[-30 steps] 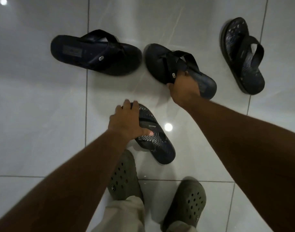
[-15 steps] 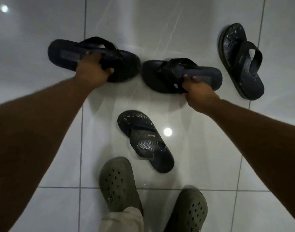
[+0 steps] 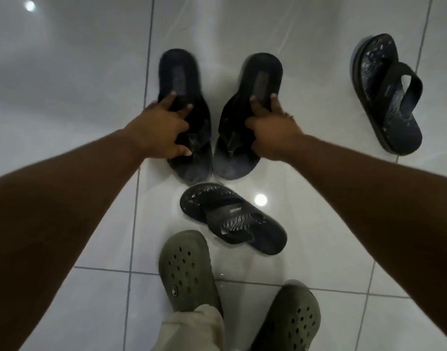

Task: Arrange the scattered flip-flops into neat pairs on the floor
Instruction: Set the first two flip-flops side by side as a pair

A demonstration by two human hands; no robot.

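Two plain black flip-flops stand side by side on the white tiled floor, heels away from me. My left hand grips the left black flip-flop at its strap. My right hand grips the right black flip-flop the same way. Their toe ends nearly touch. A patterned dark flip-flop lies slanted just below the pair. Its patterned mate lies apart at the upper right.
My feet in olive green clogs, the left clog and the right clog, stand at the bottom, close to the slanted flip-flop. Glossy white floor tiles with lamp reflections spread to the left and top.
Both hands have turned the two plain black flip-flops from lying crosswise to standing parallel, side by side. The two patterned flip-flops have stayed where they were.
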